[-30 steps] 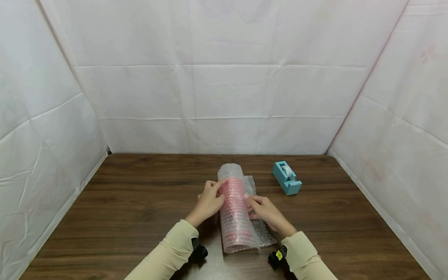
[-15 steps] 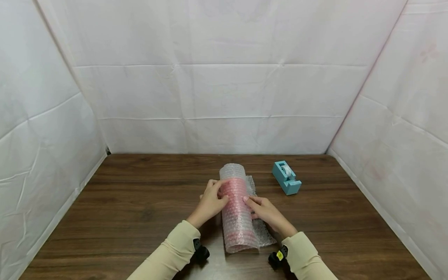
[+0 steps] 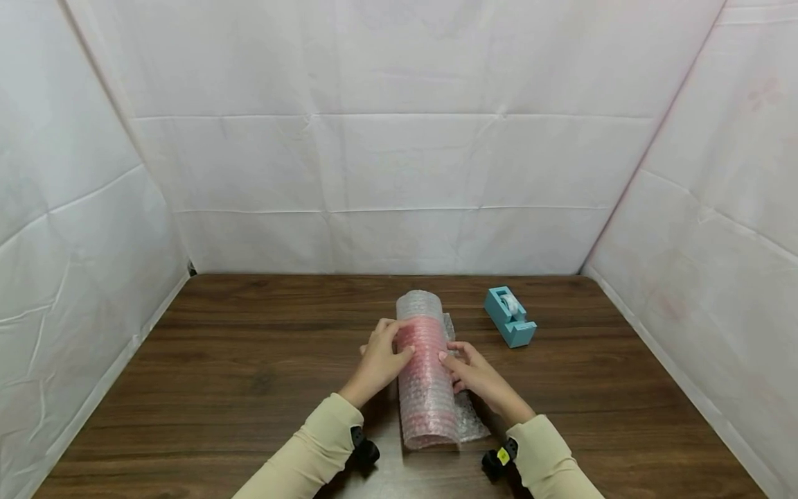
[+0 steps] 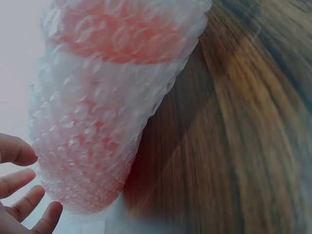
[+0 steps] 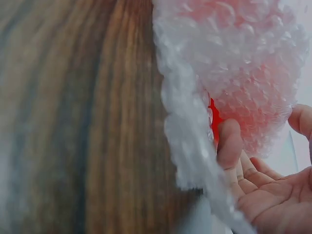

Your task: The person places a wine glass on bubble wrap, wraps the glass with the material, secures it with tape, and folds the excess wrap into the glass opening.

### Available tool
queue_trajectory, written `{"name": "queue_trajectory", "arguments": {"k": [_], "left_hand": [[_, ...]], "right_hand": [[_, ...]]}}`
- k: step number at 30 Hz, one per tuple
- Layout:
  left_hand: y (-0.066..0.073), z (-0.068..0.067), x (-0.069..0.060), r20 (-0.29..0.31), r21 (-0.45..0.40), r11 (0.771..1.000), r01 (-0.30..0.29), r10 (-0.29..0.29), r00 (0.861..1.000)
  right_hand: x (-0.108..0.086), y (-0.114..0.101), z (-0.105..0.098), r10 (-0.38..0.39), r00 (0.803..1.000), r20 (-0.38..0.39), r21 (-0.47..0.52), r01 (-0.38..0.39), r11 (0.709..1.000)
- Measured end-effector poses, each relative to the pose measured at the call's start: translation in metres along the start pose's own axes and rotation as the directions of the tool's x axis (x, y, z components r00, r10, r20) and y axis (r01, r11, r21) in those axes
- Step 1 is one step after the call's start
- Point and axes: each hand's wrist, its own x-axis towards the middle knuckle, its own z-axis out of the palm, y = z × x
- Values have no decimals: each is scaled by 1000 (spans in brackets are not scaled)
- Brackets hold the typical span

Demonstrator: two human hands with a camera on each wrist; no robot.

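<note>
A roll of bubble wrap lies lengthwise on the wooden table, with something red showing through its layers. A loose flap of wrap sticks out flat on its right side. My left hand rests on the roll's left side, thumb and forefinger apart; in the left wrist view its fingers are spread beside the bubbles. My right hand holds the roll's right side, its thumb on the bubbles. In the right wrist view the fingers curl in between the flap and the roll.
A blue tape dispenser with a roll of clear tape stands behind and right of the wrap. White fabric walls enclose the brown table at the back and on both sides.
The roll has turned and shifted slightly to the right, and less of the flap shows. My left hand has moved right with it; my right forefinger has spread away from the thumb.
</note>
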Motion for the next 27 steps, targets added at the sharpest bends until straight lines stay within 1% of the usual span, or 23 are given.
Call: {"name": "queue_trajectory", "arguments": {"k": [5, 9, 10, 15, 17, 21, 24, 27], "left_hand": [[3, 4, 0, -13, 1, 1000, -13, 13, 1000], [4, 6, -1, -22, 9, 1000, -24, 24, 999], [4, 6, -1, -23, 12, 1000, -27, 27, 999], [4, 9, -1, -17, 24, 999, -29, 30, 999], [4, 10, 0, -16, 28, 999, -25, 26, 1000], [4, 12, 0, -21, 26, 999, -22, 23, 1000], [5, 13, 1, -20, 26, 999, -25, 26, 999], [5, 14, 1, -18, 26, 999, -27, 28, 999]], "right_hand": [[-3, 2, -2, -1, 1000, 13, -2, 1, 1000], [-3, 4, -4, -7, 1000, 9, -32, 8, 999], [-4, 5, -4, -6, 1000, -6, -44, 5, 999], [-6, 4, -4, -25, 994, -107, -168, 7, 986], [-8, 4, -4, -29, 991, -134, -183, 4, 983], [-8, 2, -4, -8, 990, -139, -126, -10, 992], [-8, 1, -5, 30, 990, -139, -77, -41, 996], [-9, -1, -7, 68, 989, -134, -51, -75, 996]]}}
